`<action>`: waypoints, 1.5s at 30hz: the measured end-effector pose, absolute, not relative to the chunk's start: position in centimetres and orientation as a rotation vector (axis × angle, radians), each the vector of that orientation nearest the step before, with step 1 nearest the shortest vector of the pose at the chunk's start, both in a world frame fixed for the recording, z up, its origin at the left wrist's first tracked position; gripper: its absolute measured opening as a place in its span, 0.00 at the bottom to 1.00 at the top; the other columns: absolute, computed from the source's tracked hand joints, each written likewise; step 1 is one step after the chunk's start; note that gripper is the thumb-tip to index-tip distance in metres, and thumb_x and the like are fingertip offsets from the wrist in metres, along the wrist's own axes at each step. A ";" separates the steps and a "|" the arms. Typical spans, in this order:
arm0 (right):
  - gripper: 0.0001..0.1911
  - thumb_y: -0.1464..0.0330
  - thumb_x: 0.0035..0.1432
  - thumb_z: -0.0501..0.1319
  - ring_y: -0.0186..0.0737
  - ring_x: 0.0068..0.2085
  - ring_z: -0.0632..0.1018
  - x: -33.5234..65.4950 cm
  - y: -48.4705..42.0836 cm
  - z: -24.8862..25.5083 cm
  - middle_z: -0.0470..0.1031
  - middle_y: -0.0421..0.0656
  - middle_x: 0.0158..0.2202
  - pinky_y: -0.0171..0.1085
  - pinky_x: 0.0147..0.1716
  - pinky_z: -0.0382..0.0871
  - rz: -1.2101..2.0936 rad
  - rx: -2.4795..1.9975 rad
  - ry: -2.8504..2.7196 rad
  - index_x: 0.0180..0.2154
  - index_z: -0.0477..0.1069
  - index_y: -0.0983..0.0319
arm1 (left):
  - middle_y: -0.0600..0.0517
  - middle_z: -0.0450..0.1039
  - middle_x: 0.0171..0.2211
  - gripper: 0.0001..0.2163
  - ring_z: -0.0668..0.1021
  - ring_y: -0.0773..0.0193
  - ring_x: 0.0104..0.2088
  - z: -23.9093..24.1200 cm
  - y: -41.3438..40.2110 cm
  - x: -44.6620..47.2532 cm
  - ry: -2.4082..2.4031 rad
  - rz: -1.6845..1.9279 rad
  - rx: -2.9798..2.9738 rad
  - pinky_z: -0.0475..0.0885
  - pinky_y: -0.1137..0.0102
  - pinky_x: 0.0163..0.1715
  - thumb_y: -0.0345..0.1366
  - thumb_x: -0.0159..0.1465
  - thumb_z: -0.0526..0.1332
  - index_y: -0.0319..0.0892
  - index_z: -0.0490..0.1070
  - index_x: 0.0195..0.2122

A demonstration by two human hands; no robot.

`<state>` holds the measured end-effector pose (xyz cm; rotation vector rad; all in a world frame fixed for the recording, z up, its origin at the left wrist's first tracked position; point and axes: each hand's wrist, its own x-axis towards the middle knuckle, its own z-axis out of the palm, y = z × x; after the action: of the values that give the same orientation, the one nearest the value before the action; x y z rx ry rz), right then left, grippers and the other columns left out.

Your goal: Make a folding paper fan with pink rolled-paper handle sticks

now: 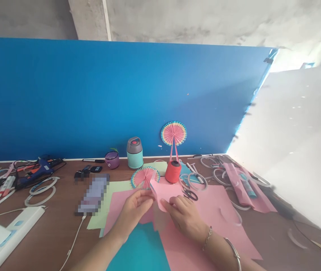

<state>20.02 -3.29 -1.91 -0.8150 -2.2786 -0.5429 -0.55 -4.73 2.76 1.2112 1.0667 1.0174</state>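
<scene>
A small piece of pink paper (166,192) with a bent, raised left edge is held over the desk between both hands. My left hand (135,209) pinches its left edge with thumb and fingertips. The fingers of my right hand (185,216) are curled, gripping the lower right part of the same paper. Larger pink sheets (219,210) and a blue-green sheet (140,250) lie beneath. Black scissors (191,194) rest just beyond my right hand. Behind the held paper lies a pleated pink paper fan (143,176).
A red jar (173,172) stands before an upright round fan (174,133). Further left are a teal flask (135,153), purple pot (112,160), phone (94,194), glue gun (40,169) and power strip (16,237). A blue panel (92,98) rises behind the desk.
</scene>
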 end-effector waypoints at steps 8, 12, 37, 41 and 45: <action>0.26 0.79 0.58 0.50 0.39 0.29 0.67 20.2 -3.0 -1.9 0.68 0.43 0.30 0.37 0.25 0.56 -0.561 -0.809 -2.260 0.57 0.59 0.59 | 0.44 0.75 0.46 0.21 0.76 0.55 0.47 2.5 -4.6 1.5 1.097 1.144 1.084 0.70 0.64 0.45 0.38 0.52 0.66 0.41 0.66 0.47; 0.24 0.80 0.56 0.50 0.41 0.34 0.69 21.3 -2.4 -1.7 0.70 0.45 0.33 0.38 0.29 0.59 -0.521 -0.915 -2.199 0.52 0.64 0.61 | 0.45 0.76 0.43 0.17 0.78 0.57 0.41 3.7 -4.1 1.0 1.108 1.183 1.008 0.72 0.66 0.39 0.38 0.55 0.62 0.39 0.68 0.45; 0.20 0.77 0.61 0.49 0.39 0.36 0.76 22.9 -0.8 -2.1 0.74 0.46 0.37 0.39 0.35 0.72 0.026 -0.753 -2.067 0.50 0.69 0.55 | 0.45 0.53 0.64 0.33 0.63 0.51 0.60 2.4 -3.1 -7.3 1.349 1.035 1.615 0.66 0.58 0.53 0.43 0.57 0.63 0.54 0.53 0.62; 0.17 0.75 0.63 0.51 0.37 0.35 0.77 22.6 -0.9 -1.8 0.75 0.44 0.36 0.37 0.33 0.72 0.235 -0.687 -1.970 0.48 0.70 0.55 | 0.49 0.44 0.67 0.30 0.53 0.49 0.65 3.2 -2.8 -7.1 1.303 1.031 1.908 0.55 0.52 0.59 0.43 0.58 0.63 0.56 0.56 0.61; 0.15 0.71 0.64 0.52 0.38 0.36 0.77 22.5 -1.6 -0.8 0.76 0.44 0.37 0.38 0.35 0.72 0.392 -0.652 -1.934 0.46 0.73 0.54 | 0.47 0.53 0.64 0.38 0.59 0.49 0.62 5.0 -2.7 -6.0 1.335 1.145 1.861 0.59 0.54 0.57 0.43 0.56 0.64 0.54 0.46 0.64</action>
<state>22.53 -1.61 -0.83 -0.6520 -1.9335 0.3918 -6.01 -2.68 5.03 1.8609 1.3353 1.1449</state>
